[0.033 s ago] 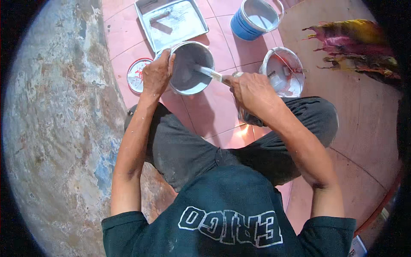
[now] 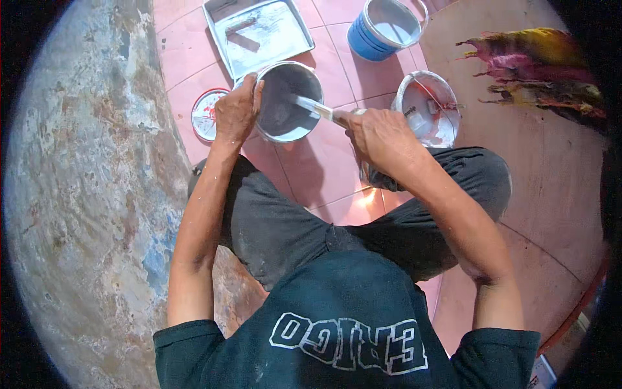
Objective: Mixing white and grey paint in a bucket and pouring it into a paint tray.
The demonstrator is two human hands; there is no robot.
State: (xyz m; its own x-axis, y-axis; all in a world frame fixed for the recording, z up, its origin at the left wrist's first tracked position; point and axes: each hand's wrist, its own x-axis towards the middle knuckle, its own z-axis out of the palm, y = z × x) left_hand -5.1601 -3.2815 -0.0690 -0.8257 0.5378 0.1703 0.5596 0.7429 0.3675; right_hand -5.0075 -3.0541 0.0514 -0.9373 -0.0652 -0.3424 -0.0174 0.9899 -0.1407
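Note:
A white paint bucket (image 2: 299, 134) holding grey paint (image 2: 278, 97) stands in front of me, its opening tipped toward me. My left hand (image 2: 237, 107) grips the left rim, thumb at the lip and fingers around the outside. A flat, whitish, paint-smeared stick (image 2: 317, 109) slants into the bucket from the right, its tip at the grey paint. The other end is in my right hand (image 2: 379, 139), fingers closed around it. My palm hides that end, so its full shape does not show.
Beyond the bucket lies a paint tray (image 2: 285, 48). At the far right stand a blue bucket (image 2: 369, 42) and a smeared white bucket (image 2: 400, 97) with a cup inside. A red-rimmed lid (image 2: 204, 117) lies left. My crossed legs (image 2: 272, 214) are close below. Stained cloth (image 2: 538, 65) is right.

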